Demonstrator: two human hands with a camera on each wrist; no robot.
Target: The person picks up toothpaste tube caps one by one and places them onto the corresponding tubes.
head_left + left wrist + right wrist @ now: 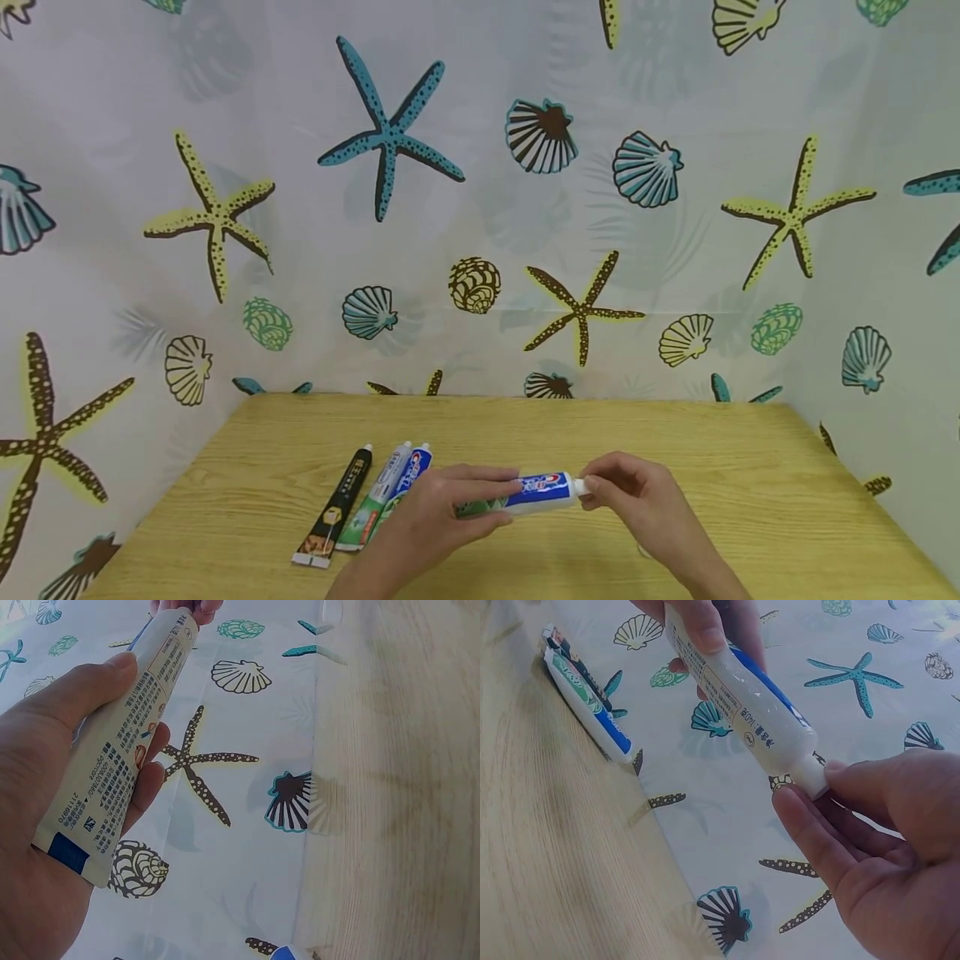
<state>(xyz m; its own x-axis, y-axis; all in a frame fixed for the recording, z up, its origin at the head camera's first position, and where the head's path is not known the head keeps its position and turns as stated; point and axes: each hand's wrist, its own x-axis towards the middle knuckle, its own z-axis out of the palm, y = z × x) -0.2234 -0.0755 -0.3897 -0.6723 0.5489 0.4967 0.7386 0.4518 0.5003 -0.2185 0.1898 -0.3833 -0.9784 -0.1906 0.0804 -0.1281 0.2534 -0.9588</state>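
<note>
A blue, white and green toothpaste tube (542,490) is held above the table, its cap end pointing right. My left hand (438,517) grips the tube's body, thumb on one side and fingers on the other. The printed back of the tube (124,742) faces the left wrist camera. At the other end, the thumb and index finger of my right hand (637,500) pinch the white cap (810,777). The cap sits at the tube's neck; how tightly it is screwed cannot be told.
Left of my hands, a black toothpaste tube (337,504), a pale green-ended tube (381,492) and another blue tube (412,468) lie side by side on the wooden table (225,500). A curtain (480,225) printed with starfish and shells stands behind and at both sides.
</note>
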